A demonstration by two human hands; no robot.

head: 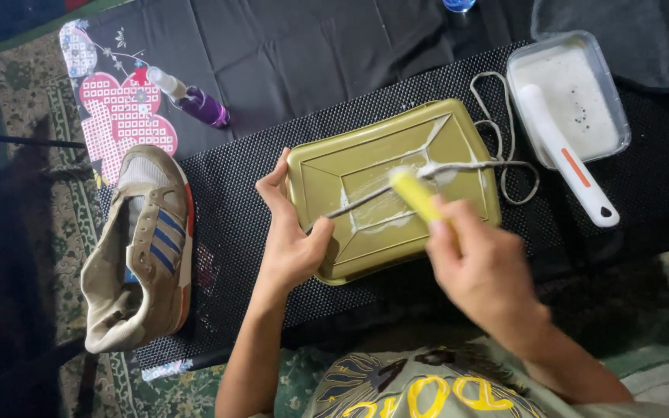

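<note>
An olive-green rectangular tray [458, 131] lies upside down on a black dotted mat [241, 201]. A pale shoelace [505, 124] stretches across the soapy tray and loops off its right side. My left hand [292, 236] pins one end of the lace against the tray's left edge. My right hand [482, 267] grips a small yellow brush [416, 193], whose head rests on the lace near the tray's middle.
A worn beige sneaker [145, 248] with blue stripes and no lace lies at the left. A purple spray bottle [195, 101] sits behind it. At the back right stands a clear tub [617, 116] of foamy water with a white brush [563, 159] across it.
</note>
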